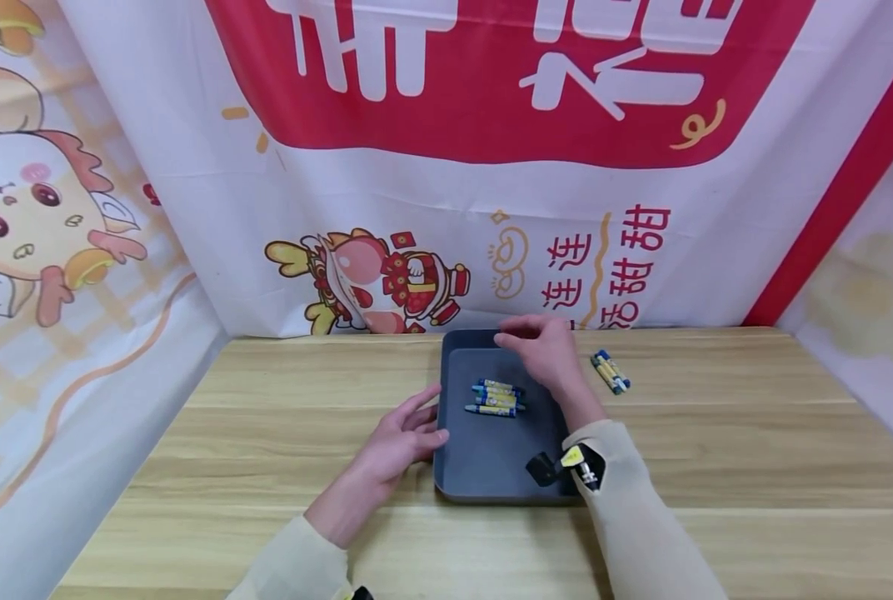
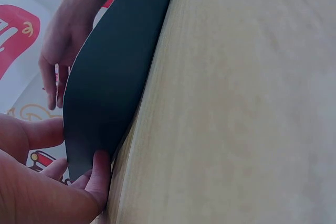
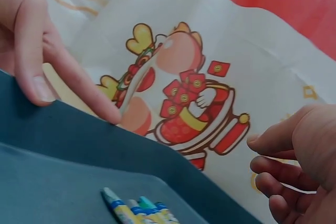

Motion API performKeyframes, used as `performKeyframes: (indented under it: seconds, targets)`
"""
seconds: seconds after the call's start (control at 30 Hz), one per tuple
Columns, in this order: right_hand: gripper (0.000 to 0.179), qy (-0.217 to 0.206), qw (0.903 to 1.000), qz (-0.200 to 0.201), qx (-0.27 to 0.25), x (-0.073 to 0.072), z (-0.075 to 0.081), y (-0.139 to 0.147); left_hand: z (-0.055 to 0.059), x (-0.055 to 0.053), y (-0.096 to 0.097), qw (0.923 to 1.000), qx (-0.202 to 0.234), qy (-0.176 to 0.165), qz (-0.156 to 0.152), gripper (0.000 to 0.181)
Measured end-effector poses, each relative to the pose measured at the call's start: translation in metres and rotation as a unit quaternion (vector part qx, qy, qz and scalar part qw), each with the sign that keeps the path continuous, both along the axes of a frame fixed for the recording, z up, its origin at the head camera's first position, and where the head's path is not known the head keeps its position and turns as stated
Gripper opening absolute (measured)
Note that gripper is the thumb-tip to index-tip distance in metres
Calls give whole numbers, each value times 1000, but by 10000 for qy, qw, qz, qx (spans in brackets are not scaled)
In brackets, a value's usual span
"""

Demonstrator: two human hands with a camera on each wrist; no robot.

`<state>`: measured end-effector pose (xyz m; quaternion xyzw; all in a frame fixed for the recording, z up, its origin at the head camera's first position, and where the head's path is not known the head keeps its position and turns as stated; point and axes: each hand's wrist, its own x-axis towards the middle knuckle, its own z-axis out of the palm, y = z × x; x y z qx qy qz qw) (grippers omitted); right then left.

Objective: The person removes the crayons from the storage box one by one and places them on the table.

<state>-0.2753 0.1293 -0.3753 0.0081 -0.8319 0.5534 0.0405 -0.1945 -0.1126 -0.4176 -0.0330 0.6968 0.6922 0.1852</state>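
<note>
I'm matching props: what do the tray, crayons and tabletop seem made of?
The tray looks like matte plastic or coated metal: smooth, dark grey. The crayons are probably wax: bare coloured tips, printed wrappers. The tabletop could be satin wood or laminate: streaky grain.

Three cameras, one tray (image 1: 499, 471)

The head camera faces forward and down from above, the tray toward five o'clock. The left wrist's, close in, faces its outer wall (image 2: 107, 82) between nine and ten. The right wrist's, also near, looks across it toward the cloth (image 3: 252, 56), sharing the crayons (image 1: 497, 401) with the head view.
</note>
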Motion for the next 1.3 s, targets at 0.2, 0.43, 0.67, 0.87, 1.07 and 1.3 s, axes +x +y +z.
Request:
performKeyframes:
  seconds: [0.2,0.43,0.67,0.87,1.07,1.3]
  targets:
    - [28,-98,9999,68,-17,-2,-5,-6,1,-1,1,10000,-31,-31,28,70]
    - [27,-237,9992,98,300,-4,-13,-7,2,0,0,9999,-60,-87,31,70]
    - [24,-688,9958,210,565,-4,-19,-8,0,0,-1,9999,-60,-87,0,71]
    - [23,-926,9921,339,781,-5,-22,-8,2,0,-1,9999,-59,-92,22,70]
    - [22,-1012,9860,509,1221,-5,-24,-7,2,-1,0,9999,-88,-65,35,70]
    - [20,-1079,9784,653,1635,-5,-26,-6,1,-1,0,10000,-63,-30,4,70]
